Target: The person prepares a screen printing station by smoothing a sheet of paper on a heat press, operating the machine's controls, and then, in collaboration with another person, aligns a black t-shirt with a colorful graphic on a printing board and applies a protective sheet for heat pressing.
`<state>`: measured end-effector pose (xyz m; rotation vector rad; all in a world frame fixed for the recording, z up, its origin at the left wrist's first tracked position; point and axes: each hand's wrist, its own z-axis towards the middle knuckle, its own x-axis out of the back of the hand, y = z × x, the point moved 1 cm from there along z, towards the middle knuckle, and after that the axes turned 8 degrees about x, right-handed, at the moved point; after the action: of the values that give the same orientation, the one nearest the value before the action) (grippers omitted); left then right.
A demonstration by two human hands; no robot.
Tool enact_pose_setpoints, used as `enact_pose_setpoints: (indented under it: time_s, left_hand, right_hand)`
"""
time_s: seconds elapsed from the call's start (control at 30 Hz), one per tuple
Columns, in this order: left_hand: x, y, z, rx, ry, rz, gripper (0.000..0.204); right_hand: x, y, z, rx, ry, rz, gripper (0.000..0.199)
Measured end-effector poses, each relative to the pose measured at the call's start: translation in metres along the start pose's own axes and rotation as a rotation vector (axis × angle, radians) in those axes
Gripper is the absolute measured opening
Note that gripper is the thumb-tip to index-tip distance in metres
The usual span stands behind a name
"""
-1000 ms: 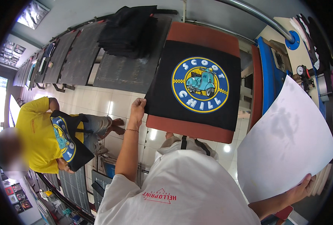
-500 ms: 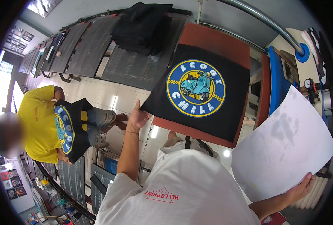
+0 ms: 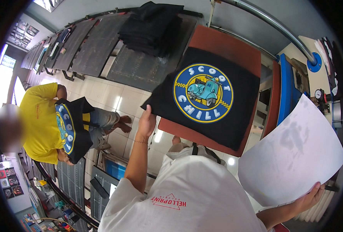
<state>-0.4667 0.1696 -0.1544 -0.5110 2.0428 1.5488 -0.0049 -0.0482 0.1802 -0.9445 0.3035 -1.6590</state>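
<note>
A black cloth [image 3: 239, 91] with a round blue and yellow scooter print lies over a reddish-brown pad [image 3: 210, 38] in front of me. Its near left corner sticks out past the pad, pinched by my left hand [image 3: 147, 123], partly hidden behind the fabric. Off to the right, my right hand [image 3: 310, 198] grips the lower edge of a large white sheet [image 3: 287, 150], which curves slightly and has faint grey smudges. The sheet hangs apart from the cloth.
A person in a yellow shirt [image 3: 40, 123] stands at the left, holding a similar black printed cloth [image 3: 80, 112]. Dark folded fabric [image 3: 152, 29] is piled on a grey board [image 3: 140, 71]. Blue machinery [image 3: 287, 92] with a gauge [image 3: 318, 93] and a metal pipe [image 3: 272, 23] stand at the right.
The cloth's near left corner has shifted slightly left and up with my left hand, whose fingers have turned more upright. My right hand still holds the sheet in nearly the same place.
</note>
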Motion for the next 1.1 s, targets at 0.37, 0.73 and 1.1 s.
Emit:
enact_pose_setpoints:
  time_s: [0.37,0.73,1.1]
  left_hand:
    - [0.005,-0.010,-0.021,-0.195,-0.011,-0.766,0.068]
    - [-0.024,0.024,-0.036,-0.078,-0.121,-0.840,0.056]
    - [0.012,-0.042,-0.032,-0.473,-0.053,-0.773,0.050]
  right_hand:
    - [-0.012,0.005,0.012,-0.002,-0.073,0.212,0.036]
    - [-0.034,0.025,0.033,0.086,-0.340,0.389,0.032]
    - [-0.107,-0.030,0.007,0.042,-0.444,0.517,0.044]
